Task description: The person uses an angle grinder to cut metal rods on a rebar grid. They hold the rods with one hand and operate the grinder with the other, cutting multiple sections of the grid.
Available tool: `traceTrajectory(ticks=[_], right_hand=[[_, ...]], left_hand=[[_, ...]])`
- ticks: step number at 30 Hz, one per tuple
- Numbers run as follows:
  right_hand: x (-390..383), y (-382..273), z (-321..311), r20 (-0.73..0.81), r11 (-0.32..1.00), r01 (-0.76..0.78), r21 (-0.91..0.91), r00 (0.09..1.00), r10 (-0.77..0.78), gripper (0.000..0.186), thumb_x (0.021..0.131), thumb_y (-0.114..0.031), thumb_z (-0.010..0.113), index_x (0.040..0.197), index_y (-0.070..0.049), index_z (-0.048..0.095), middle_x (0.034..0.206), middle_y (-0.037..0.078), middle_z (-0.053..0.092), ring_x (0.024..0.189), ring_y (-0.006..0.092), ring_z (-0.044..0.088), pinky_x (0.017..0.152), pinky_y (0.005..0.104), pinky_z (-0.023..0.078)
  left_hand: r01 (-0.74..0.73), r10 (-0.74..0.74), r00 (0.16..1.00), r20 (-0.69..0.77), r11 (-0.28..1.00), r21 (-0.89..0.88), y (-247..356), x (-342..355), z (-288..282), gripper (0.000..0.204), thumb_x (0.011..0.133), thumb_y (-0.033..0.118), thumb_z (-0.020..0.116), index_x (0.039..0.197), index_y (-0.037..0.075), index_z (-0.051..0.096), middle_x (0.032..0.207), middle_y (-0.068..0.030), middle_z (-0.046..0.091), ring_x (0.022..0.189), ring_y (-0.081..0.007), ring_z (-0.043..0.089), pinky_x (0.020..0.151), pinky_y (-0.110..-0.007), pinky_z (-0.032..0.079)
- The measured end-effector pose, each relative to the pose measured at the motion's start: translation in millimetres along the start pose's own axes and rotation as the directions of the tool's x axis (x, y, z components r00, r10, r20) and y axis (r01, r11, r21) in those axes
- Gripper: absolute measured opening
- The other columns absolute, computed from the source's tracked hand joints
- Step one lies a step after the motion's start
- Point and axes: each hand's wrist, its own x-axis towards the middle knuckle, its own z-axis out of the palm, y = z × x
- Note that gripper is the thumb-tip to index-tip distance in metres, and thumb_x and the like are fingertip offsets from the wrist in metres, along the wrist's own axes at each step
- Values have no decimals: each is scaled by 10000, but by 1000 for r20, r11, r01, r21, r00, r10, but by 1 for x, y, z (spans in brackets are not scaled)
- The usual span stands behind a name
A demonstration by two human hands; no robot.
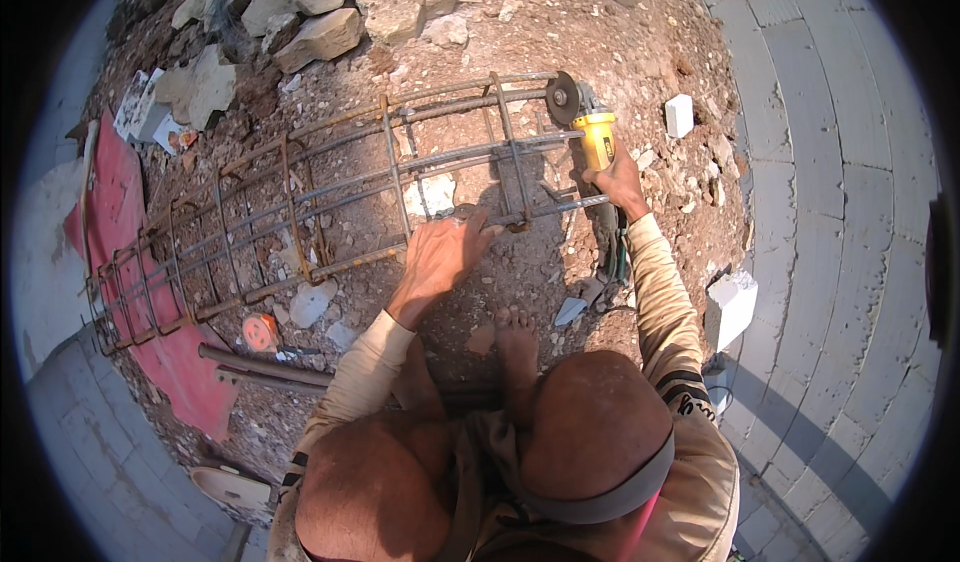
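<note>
Rebar cage of ribbed, rust-brown steel [395, 169] lies at ten o'clock, one end over ragged red sheeting [185, 367] at nine. Left hand [440, 257], near centre, rests on its nearest bar [365, 261]; I cannot tell whether it's closed. At one, a yellow, dark-lettered angle grinder [598, 137] is clamped in the right hand's grip [620, 180].

Building site, grey blockwork [800, 212], rubble stones [325, 40], rebar cage [395, 169]

Tan sleeves [664, 287], black stripes [684, 378], bare hands [442, 259]
</note>
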Motion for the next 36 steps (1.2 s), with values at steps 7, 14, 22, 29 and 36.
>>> traceTrajectory(ticks=[7, 14, 22, 29, 36], right_hand=[[-3, -5, 0, -71, 1000, 22, -4, 997, -22, 822, 665, -166, 880, 1413, -38, 563, 1183, 155, 726, 1077, 304, 699, 970, 402, 543], [2, -10, -2, -28, 997, -54, -63, 998, 52, 962, 659, -231, 878, 1516, -72, 471, 1324, 193, 689, 1232, 375, 665, 1071, 421, 511], [-8, -33, -5, -53, 999, -34, -12, 998, 33, 890, 677, -179, 877, 1482, -48, 518, 1263, 175, 707, 1149, 319, 683, 1020, 410, 528], [-6, -22, -6, -52, 999, -32, 30, 998, 34, 856, 629, -238, 912, 1389, -36, 574, 1239, 169, 714, 1161, 328, 689, 1026, 401, 526], [-5, -22, -5, -33, 1000, -17, 7, 999, 17, 885, 685, -139, 853, 1492, -21, 511, 1259, 174, 700, 1144, 308, 676, 1029, 404, 519]], left_hand=[[5, -5, 1000, 19, 1000, 6, 1, 2, 0, 309, 1015, 412, 645, 1045, 105, 651, 664, -185, 650, 647, -410, 668, 572, -493, 493], [9, -9, 1000, 16, 1000, 14, 1, 2, 0, 314, 1020, 419, 634, 1062, 108, 650, 642, -193, 631, 637, -416, 661, 568, -505, 487], [53, -53, 994, 99, 999, -2, 2, 2, -5, 379, 1033, 441, 604, 1199, 109, 681, 719, -194, 689, 684, -390, 692, 615, -516, 500], [3, -5, 999, -46, 1000, -31, 1, 1, 2, 330, 1003, 434, 657, 1073, 114, 694, 657, -189, 646, 624, -407, 661, 555, -496, 498], [-46, 43, 993, -106, 999, -26, -1, 0, 5, 319, 1008, 405, 662, 1043, 89, 689, 661, -191, 643, 620, -410, 655, 549, -495, 494]])
